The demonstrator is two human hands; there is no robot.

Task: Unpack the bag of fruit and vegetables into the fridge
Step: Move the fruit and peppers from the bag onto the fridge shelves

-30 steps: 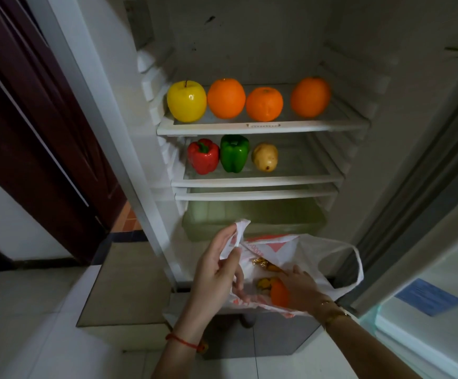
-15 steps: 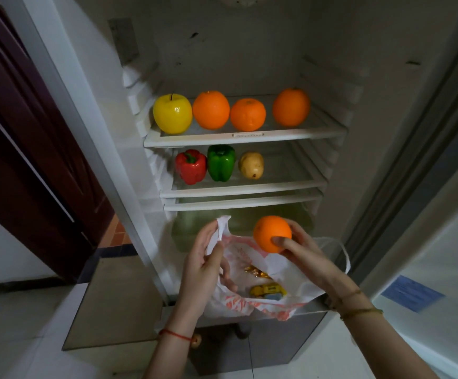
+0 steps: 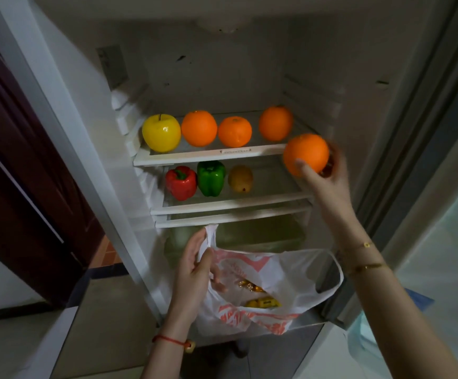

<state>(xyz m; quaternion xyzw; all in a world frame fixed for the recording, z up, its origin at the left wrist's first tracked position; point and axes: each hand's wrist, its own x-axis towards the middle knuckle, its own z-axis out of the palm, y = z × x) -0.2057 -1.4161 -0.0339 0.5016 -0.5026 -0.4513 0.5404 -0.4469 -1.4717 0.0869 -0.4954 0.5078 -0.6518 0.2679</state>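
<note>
Open fridge [image 3: 318,64], person standing before it. Right hand [image 3: 329,181] cups orange [image 3: 305,154] from below, fingers curled round it, raised at right end of top shelf [image 3: 208,157]; likely heading for free spot there. Same shelf: yellow apple [image 3: 161,132] at left end, three oranges [image 3: 235,131] in row. Shelf below: red pepper [image 3: 181,182], green pepper [image 3: 211,178], potato [image 3: 240,178]. Left hand [image 3: 195,272] pinches handle of plastic bag [image 3: 271,294], mouth kept open for next reach. Bag sits at fridge's bottom front edge, small yellow items inside.
</note>
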